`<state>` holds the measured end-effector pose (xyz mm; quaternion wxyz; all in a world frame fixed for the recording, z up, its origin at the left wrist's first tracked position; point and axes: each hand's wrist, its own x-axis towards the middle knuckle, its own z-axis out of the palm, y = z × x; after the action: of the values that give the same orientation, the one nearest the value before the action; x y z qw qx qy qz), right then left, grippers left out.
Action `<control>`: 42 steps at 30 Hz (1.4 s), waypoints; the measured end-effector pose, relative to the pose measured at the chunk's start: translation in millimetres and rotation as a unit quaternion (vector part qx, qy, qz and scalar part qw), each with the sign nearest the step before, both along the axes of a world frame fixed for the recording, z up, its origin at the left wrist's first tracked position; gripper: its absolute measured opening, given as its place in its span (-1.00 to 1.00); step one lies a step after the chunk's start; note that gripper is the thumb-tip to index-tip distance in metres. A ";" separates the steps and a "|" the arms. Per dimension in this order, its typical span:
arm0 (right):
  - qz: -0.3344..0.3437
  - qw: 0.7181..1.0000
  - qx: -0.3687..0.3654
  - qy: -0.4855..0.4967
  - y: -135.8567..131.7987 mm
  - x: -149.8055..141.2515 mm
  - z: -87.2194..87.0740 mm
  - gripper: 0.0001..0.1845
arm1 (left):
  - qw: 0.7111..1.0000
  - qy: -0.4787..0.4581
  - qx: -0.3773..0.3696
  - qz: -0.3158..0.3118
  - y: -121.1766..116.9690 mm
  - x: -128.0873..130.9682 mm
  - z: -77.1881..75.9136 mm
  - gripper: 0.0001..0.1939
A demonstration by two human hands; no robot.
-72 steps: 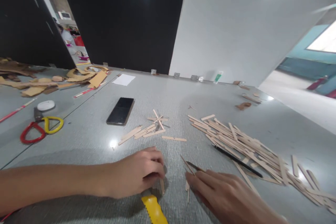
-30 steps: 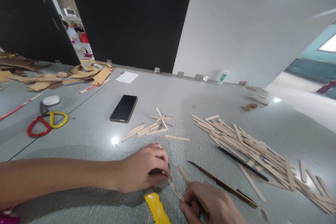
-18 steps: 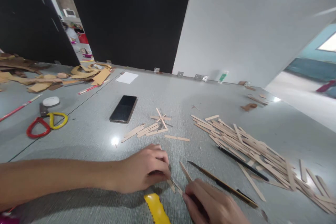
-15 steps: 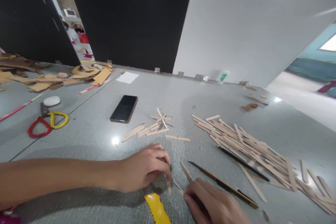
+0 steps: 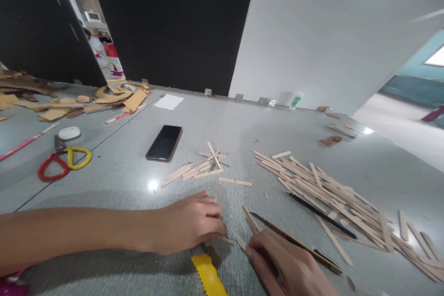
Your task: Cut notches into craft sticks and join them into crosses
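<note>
Small Sticks in Both Hands

My left hand (image 5: 199, 225) came in from the left edge of the counter (image 5: 118, 185), its thumb and fingers pinching a short stick (image 5: 227, 240), with only one end showing past the fingertips. My right hand (image 5: 286, 259) lay opposite, toward the near edge, thumb and forefinger closed on a thin stick (image 5: 239, 240) that pointed at the left hand without clearly touching anything. A second stick (image 5: 249, 217) jutted out at the forefinger; I could not tell whether that grip held it too.

A yellow handle (image 5: 209, 275) lay below the left hand, its grey end partly hidden there. Just beyond the right hand was a brown pointed tool (image 5: 294, 240), slanting toward the right edge. A black pen-like tool (image 5: 322, 215) rested against a large pile of sticks (image 5: 329, 196) that spread along the right side.

Farther from me, a single stick (image 5: 235, 181) lay just beside a small group of sticks (image 5: 194, 171), and behind those some crossed sticks (image 5: 214, 154) overlapped. A phone (image 5: 164, 142) lay to their left. Toward the left edge were scissors (image 5: 53, 169) with red and yellow handles, right beside a white case (image 5: 69, 133). Cardboard scraps (image 5: 55, 113) filled the far left, and a sheet of paper (image 5: 168, 101) lay near the far edge.
</note>
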<state>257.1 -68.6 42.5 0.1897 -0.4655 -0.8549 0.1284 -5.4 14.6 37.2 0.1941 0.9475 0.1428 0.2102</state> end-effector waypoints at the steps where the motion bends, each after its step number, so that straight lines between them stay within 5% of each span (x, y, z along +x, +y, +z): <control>1: -0.001 1.000 -0.005 0.005 1.9 0.7 -1.4 -0.76 | 1.000 0.004 0.009 -0.001 -0.2 0.3 -0.6 -0.77; 7: 0.031 0.999 -0.022 0.002 11.2 3.4 -1.1 -0.76 | 1.000 0.007 -0.003 0.014 0.6 2.7 -1.5 -0.79; 20: 0.050 0.998 -0.030 0.019 15.8 8.9 7.1 -0.81 | 0.989 -0.019 -0.149 0.011 12.1 -0.9 9.0 -0.93; 42: 0.068 0.992 -0.059 0.091 17.7 6.9 -2.2 -0.81 | 0.981 -0.059 -0.170 0.066 1.3 6.2 -5.3 -0.95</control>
<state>264.0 -50.9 40.3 0.2300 -0.4031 -0.8545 0.2333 0.8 15.9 32.0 0.3460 0.8752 0.2271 0.2504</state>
